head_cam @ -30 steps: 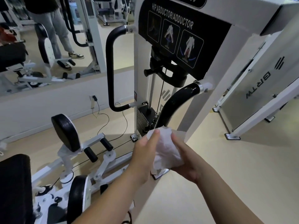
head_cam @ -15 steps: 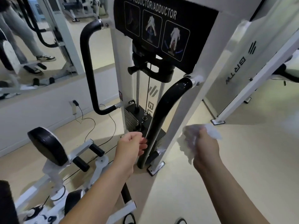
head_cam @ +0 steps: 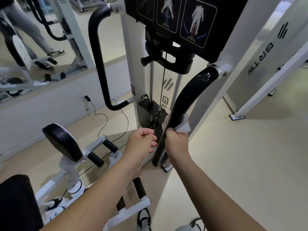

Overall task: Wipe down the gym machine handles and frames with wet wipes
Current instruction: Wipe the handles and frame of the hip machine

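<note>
The right hand [head_cam: 177, 144] clamped a crumpled white wet wipe [head_cam: 182, 126] around the curved black padded handle [head_cam: 186, 99], whose length rose away above it; the loosely curled, empty left hand [head_cam: 141, 142] hovered just beside.

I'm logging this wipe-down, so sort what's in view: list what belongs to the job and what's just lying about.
Part of the job:
- wet wipe, wrapped on the right handle by the right hand
- left handle
- white frame
- left hand, loosely curled, holding nothing

Just lying about:
- charger cable
- weight stack
- wall mirror
</note>
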Tool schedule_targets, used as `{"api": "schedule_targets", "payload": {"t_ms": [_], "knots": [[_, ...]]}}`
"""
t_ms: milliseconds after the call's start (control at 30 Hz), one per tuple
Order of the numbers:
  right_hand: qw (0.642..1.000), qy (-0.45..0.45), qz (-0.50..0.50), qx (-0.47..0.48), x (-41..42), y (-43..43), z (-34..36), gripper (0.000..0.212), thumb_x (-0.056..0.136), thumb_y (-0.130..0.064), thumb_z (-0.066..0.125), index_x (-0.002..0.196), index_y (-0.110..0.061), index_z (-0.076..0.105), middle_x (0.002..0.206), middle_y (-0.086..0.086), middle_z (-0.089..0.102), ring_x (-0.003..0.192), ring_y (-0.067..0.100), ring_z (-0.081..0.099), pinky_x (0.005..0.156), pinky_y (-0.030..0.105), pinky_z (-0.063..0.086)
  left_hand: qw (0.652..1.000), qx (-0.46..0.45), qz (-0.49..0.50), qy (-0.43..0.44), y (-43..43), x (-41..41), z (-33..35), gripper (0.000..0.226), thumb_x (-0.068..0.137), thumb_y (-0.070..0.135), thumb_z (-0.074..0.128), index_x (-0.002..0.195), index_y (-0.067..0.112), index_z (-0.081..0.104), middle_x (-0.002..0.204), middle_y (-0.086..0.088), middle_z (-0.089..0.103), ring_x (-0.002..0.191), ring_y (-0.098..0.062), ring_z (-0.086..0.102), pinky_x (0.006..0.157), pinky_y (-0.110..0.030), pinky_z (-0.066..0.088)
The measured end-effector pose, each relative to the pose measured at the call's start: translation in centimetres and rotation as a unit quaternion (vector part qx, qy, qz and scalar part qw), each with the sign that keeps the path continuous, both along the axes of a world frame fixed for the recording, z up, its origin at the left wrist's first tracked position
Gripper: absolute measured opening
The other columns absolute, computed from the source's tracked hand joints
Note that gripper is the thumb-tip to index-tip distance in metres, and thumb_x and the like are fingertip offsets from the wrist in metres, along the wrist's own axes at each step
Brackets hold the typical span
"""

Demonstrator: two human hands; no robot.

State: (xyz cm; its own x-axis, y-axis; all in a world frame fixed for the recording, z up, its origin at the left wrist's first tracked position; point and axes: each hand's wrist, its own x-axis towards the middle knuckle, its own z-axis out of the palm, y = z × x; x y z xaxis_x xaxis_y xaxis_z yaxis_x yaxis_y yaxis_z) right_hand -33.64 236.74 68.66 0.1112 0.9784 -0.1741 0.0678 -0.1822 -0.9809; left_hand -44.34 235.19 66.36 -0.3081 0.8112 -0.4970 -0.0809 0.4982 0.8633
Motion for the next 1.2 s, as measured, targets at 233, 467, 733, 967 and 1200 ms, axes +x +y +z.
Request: {"api": "schedule_targets", "payload": {"t_ms": [233, 467, 733, 967, 1200], "knots": [[0.996, -0.007, -0.01, 0.085, 1.6, -0.2, 4.3, 0.057, 0.082, -0.003, 0.044, 0.137, -0.016, 0.053, 0.111, 0.0, 0.066, 0.103, 0.013, 0.062, 0.087, 0.026, 0.052, 1.0, -0.012, -0.025, -0.006, -0.2, 1.1, -0.2, 0.02, 0.1, 0.011, 0.056, 0.104, 0.022, 0.072, 0.095, -0.004, 0.077, 0.09, -0.023, 0.075, 0.083, -0.039, 0.061], [0.995, -0.029, -0.084, 0.043, 3.0, 0.7, 5.4, 0.026, 0.101, -0.004, 0.037, 0.098, -0.012, 0.061, 0.087, -0.004, 0.057, 0.083, 0.01, 0.054, 0.067, 0.022, 0.043, 0.999, 0.028, -0.012, 0.025, 0.2, 1.6, 0.2, 0.02, 0.101, 0.014, 0.056, 0.107, 0.028, 0.07, 0.099, 0.0, 0.074, 0.097, -0.019, 0.071, 0.091, -0.039, 0.06], [0.994, -0.018, -0.074, 0.081, -0.3, -0.4, 2.7, 0.05, 0.095, 0.001, 0.039, 0.119, -0.041, 0.052, 0.106, -0.022, 0.063, 0.1, -0.003, 0.061, 0.09, 0.018, 0.051, 0.994, 0.075, -0.015, 0.078, -0.5, 2.0, -0.3, 0.028, 0.098, 0.008, 0.056, 0.111, 0.029, 0.067, 0.107, 0.01, 0.07, 0.099, -0.009, 0.066, 0.092, -0.036, 0.058], [0.977, -0.073, 0.06, -0.189, 0.2, -1.4, -3.3, 0.034, 0.091, -0.002, 0.049, 0.113, -0.026, 0.055, 0.102, 0.016, 0.065, 0.094, 0.033, 0.066, 0.081, 0.048, 0.059, 0.995, 0.043, -0.011, 0.089, -1.7, 0.8, -1.5, 0.024, 0.099, 0.011, 0.056, 0.113, 0.028, 0.068, 0.105, 0.017, 0.063, 0.098, -0.011, 0.063, 0.084, -0.037, 0.057], [0.996, 0.072, -0.043, -0.016, 0.2, 1.6, 4.6, 0.043, 0.066, -0.006, 0.042, 0.105, -0.015, 0.059, 0.083, 0.006, 0.057, 0.075, 0.024, 0.054, 0.069, 0.031, 0.044, 0.997, 0.004, -0.024, 0.079, -0.9, 0.8, -3.3, 0.021, 0.099, 0.01, 0.06, 0.111, 0.025, 0.068, 0.109, 0.002, 0.068, 0.09, -0.008, 0.061, 0.068, -0.023, 0.046]]}}
